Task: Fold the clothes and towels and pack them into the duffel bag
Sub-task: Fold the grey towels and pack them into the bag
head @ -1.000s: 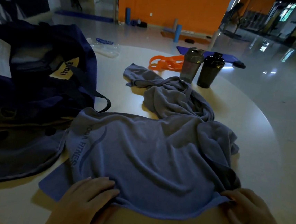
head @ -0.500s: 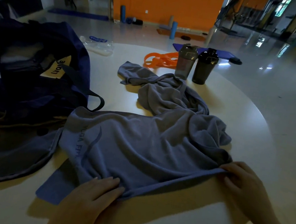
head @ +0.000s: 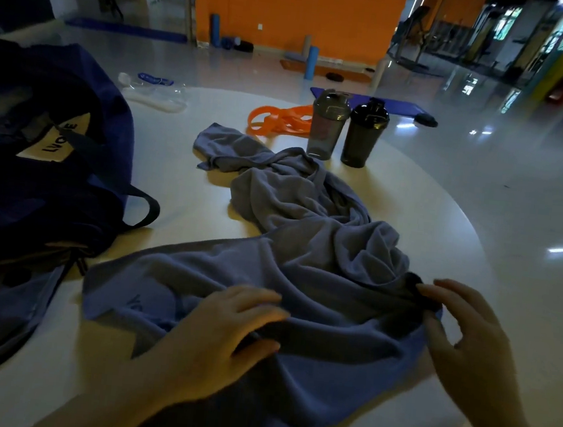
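Both hands moved up; left hand (head: 227, 332) pinching towel (head: 318, 285)

Under my left hand (head: 224, 331) and right hand (head: 464, 337), the blue-grey towel (head: 318, 285) is soft matt terry cloth with a fine nap. The navy duffel bag (head: 37, 162) is smooth woven fabric. The table (head: 427, 220) is smooth, faintly glossy. Two shaker bottles (head: 346, 130) are translucent smoky plastic; the orange bands (head: 275, 119) look rubbery.

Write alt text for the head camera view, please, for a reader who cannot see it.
Two bare hands, left hand and right hand, grip a crumpled blue-grey towel on a round white table. A dark blue duffel bag lies at left; two shaker bottles stand behind.
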The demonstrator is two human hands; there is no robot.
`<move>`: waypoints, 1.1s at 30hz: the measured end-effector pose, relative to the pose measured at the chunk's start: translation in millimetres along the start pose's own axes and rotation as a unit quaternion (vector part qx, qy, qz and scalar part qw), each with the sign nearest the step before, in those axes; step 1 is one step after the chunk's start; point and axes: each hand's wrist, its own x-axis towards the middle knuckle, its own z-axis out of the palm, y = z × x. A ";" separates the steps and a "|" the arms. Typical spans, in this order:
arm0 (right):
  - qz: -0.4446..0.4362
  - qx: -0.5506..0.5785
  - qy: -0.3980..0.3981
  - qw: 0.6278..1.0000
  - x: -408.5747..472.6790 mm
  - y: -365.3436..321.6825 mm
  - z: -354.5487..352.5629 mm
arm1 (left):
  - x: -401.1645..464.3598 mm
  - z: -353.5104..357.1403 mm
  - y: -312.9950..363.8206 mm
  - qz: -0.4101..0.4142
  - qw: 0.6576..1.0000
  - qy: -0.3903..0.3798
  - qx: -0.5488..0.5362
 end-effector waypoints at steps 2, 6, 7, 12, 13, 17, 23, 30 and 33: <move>-0.030 -0.012 -0.028 0.999 7.3 -10.1 16.9 | 27.8 7.2 -18.1 0.026 0.997 -0.015 0.074; -0.011 -0.057 -0.168 0.984 45.4 0.3 61.3 | 94.3 19.5 -50.9 0.010 0.977 -0.121 0.176; 0.014 -0.081 -0.195 0.977 53.7 6.5 71.3 | 106.0 24.8 -57.2 0.003 0.969 -0.149 0.198; 0.043 -0.093 -0.232 0.967 89.0 14.2 101.3 | 136.7 42.7 -85.1 -0.142 0.955 -0.202 0.163; 0.036 -0.091 -0.233 0.968 97.6 14.5 105.6 | 139.1 41.6 -89.3 -0.151 0.957 -0.193 0.157; 0.000 -0.089 -0.223 0.971 132.7 23.0 126.5 | 149.5 38.5 -101.2 -0.216 0.949 -0.174 0.147; -0.045 -0.119 -0.195 0.973 166.7 26.9 153.6 | 162.8 40.6 -112.1 -0.279 0.938 -0.128 0.163; -0.092 -0.149 -0.164 0.971 148.8 15.5 136.3 | 136.4 25.3 -102.7 -0.202 0.978 0.011 0.048; -0.118 -0.147 -0.148 0.971 107.5 0.2 106.9 | 84.4 -10.1 -86.1 -0.106 0.992 0.047 -0.045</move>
